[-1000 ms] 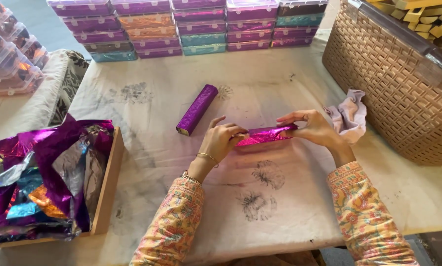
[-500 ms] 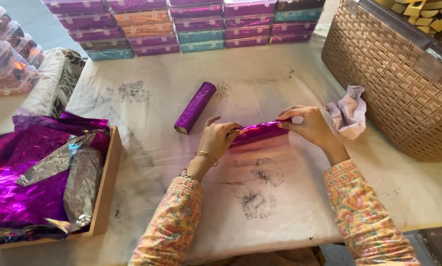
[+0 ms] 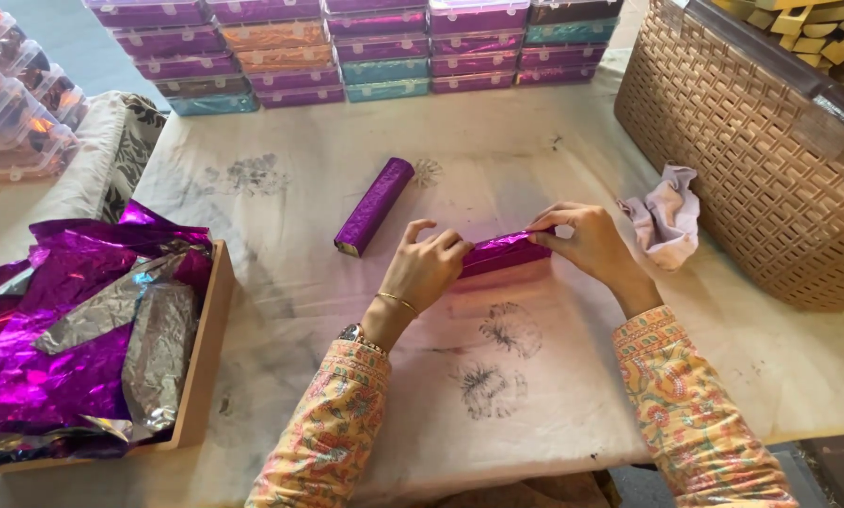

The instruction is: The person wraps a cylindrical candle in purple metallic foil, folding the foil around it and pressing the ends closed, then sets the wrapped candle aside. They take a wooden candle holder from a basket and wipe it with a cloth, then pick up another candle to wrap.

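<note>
Both hands hold a long bar wrapped in shiny magenta foil (image 3: pixel 499 252) just above the cloth-covered table (image 3: pixel 497 395). My left hand (image 3: pixel 427 273) pinches its left end, fingers folded over the foil. My right hand (image 3: pixel 587 240) grips the right end, thumb and fingers pressing the foil there. A second finished purple-wrapped bar (image 3: pixel 375 205) lies on the cloth a little to the upper left of my left hand, angled diagonally.
A wooden tray (image 3: pixel 204 362) of loose purple and silver foil sheets sits at the left. Stacked purple, orange and teal boxes (image 3: pixel 366 47) line the far edge. A tan woven basket (image 3: pixel 761 160) stands at the right, with a crumpled white cloth (image 3: pixel 668 216) beside it.
My hands and the foil bar stay in nearly the same spot; my fingers have shifted along the foil ends. The view has tilted slightly, and the foil sheets in the tray have settled flatter.
</note>
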